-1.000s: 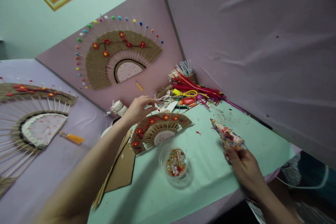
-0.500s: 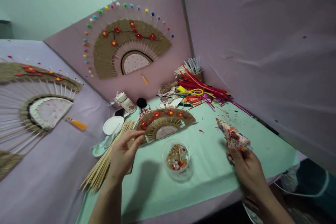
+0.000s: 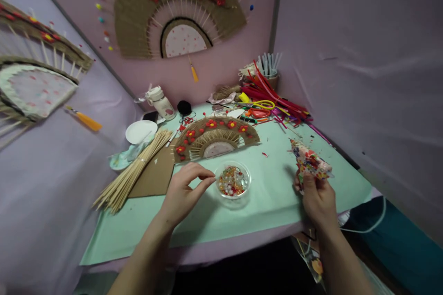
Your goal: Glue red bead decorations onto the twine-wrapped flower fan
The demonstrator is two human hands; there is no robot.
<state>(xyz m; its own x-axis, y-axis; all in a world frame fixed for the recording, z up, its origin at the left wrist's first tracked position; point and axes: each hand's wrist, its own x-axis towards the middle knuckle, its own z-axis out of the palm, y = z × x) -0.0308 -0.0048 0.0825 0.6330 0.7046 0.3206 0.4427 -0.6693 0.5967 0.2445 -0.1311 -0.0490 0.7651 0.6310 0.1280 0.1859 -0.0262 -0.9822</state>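
Note:
My left hand (image 3: 185,191) hovers at the left rim of a clear round tub (image 3: 235,202), thumb and index fingertip brought together in a pinch. Anything between those fingertips is too small to make out. Inside the tub lie orange, red and clear beads (image 3: 230,182) and a short thin stick. At the right, my right hand (image 3: 318,196) is wrapped round the handle of a glue gun (image 3: 310,162) covered in floral-patterned material, its nozzle pointing up and left. Behind the tub lies a small brown fan (image 3: 221,131) with red flowers and a pale half-round centre.
Thin wooden sticks (image 3: 138,166) lie bundled on cardboard (image 3: 155,179) at left, near a white plate (image 3: 141,131) and a bottle (image 3: 162,102). Red pipe cleaners (image 3: 277,97), scissors (image 3: 265,104) and glue sticks (image 3: 270,64) crowd the back. Larger fans hang on the walls.
My left hand has moved right, from beside the fan to the tub's rim, and its fingertips have closed together. The right hand still grips the glue gun. The view has tilted down.

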